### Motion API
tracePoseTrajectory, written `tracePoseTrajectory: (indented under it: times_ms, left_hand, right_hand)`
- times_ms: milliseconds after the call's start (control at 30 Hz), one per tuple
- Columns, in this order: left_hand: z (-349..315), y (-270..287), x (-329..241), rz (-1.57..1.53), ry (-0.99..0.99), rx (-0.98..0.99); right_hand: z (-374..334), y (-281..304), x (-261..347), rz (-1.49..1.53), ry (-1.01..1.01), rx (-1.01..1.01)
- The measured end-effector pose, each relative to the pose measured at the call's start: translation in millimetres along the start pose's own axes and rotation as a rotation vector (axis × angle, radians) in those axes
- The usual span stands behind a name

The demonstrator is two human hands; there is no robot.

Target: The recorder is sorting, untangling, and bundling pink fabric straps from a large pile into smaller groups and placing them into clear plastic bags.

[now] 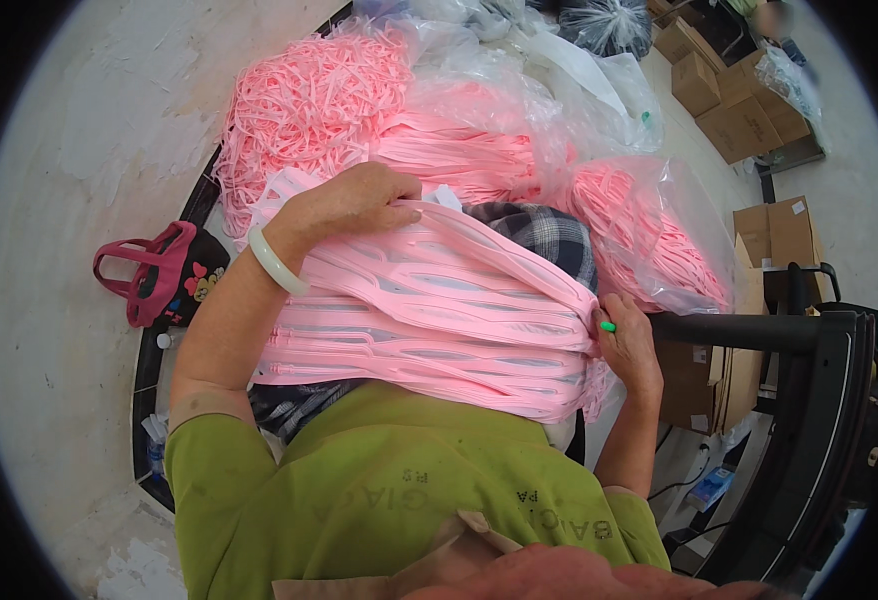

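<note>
One broad, flat bundle of pink fabric strips [429, 310] with whitish see-through gaps, spread crosswise over the lap, just in front of an olive-green shirt [389, 480]. At the bundle's far left edge, the left hand [364, 200], with fingers bent down onto the top strips; cannot tell whether pinching them or only resting there. On the left wrist, above the bundle's left part, a smooth, pale, ring-shaped bangle [277, 262]. At the bundle's right end, the right hand [629, 340], closed around the gathered tips, with a short, bright-green rod-like piece [608, 327] showing by the thumb. Under and beyond the bundle, dark plaid cloth [549, 230]. Farther beyond it, toward the left, a tangled heap of narrow pink ribbons [309, 105]; just beyond its right end, more pink strips [624, 235] inside a clear plastic bag [696, 215]. Left of the bundle, a black fabric bag with dark-pink handles [187, 265]. Right of it, a black frame [821, 400] and brown cardboard boxes [744, 125].
</note>
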State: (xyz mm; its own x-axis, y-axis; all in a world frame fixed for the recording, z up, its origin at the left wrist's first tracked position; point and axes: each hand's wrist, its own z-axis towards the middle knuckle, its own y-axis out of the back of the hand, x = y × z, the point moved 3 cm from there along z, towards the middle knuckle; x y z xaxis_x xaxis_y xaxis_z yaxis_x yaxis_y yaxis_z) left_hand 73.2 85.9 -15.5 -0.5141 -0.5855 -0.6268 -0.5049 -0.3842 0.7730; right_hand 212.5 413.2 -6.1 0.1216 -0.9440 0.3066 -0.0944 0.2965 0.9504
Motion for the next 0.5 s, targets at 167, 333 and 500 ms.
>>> tracePoseTrajectory:
  times_ms: [167,333,500]
  left_hand:
    - [-25,16,-2,-0.046,-0.035,-0.326]
    - [-93,29,15,0.021,0.223,-0.636]
    - [-151,7,10,0.064,0.394,-0.703]
  right_hand:
    - [16,18,-27,0.19,-0.009,-0.231]
    - [50,10,-35,0.076,0.092,-0.319]
    - [58,-6,-29,0.149,0.209,-0.358]
